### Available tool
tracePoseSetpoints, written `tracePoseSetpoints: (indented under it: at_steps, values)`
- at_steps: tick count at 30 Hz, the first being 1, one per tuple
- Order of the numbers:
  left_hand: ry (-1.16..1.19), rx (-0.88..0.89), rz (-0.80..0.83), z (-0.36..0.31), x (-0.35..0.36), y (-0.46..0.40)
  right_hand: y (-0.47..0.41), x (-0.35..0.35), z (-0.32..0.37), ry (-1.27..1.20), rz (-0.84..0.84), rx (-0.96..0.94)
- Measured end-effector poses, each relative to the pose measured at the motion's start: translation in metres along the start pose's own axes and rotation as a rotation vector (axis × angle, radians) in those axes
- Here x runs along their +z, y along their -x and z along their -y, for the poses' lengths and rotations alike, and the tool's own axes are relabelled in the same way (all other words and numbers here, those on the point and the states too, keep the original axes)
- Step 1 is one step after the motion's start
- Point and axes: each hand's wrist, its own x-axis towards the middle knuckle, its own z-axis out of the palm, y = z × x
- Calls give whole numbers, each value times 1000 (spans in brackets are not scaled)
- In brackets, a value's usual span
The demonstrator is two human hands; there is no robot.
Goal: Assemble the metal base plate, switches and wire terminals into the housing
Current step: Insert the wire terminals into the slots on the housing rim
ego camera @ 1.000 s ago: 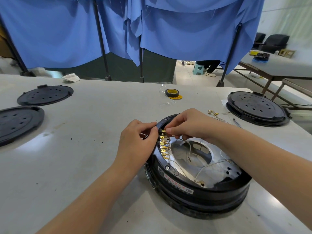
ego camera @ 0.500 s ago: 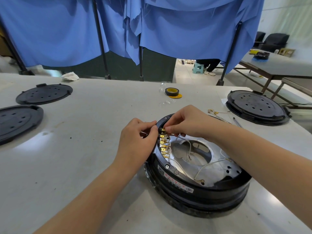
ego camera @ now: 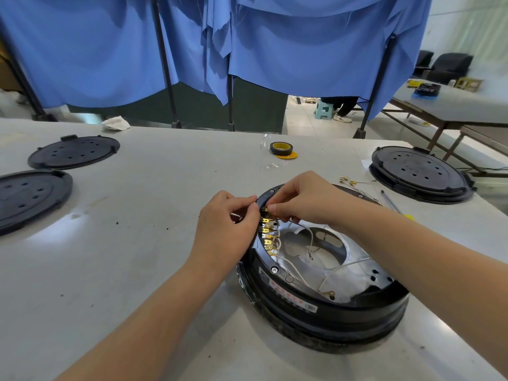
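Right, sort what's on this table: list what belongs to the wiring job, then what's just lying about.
In the job:
- housing
- metal base plate
- row of brass terminals
- white wires
- left hand, right hand
- spare terminal wires

Lying about:
- tape roll
- two loose black lids
- closed unit
- crumpled cloth

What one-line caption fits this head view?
Both hands, left and right, pinch at the top brass terminal inside the round black housing.
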Motion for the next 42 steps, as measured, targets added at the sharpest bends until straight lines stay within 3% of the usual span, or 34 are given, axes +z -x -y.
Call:
tracePoseSetpoints:
  at_steps: [7, 16, 21, 28, 42]
  values:
    - [-5, 17, 24, -1, -2, -1, 2, -1, -3, 10, -5, -36]
    - [73, -90, 140, -3, -6, -11, 17, -58, -25, 39, -307, -80]
    - [-2, -38, 205, -13, 3, -15, 10, -96, -76, 96, -484, 65]
    - [-88, -58, 318, -26, 16, -34, -10, -101, -131, 293, -497, 229]
    - [-138, -45, 289, -22, 31, -36, -38, -91, -148, 495, -547, 406]
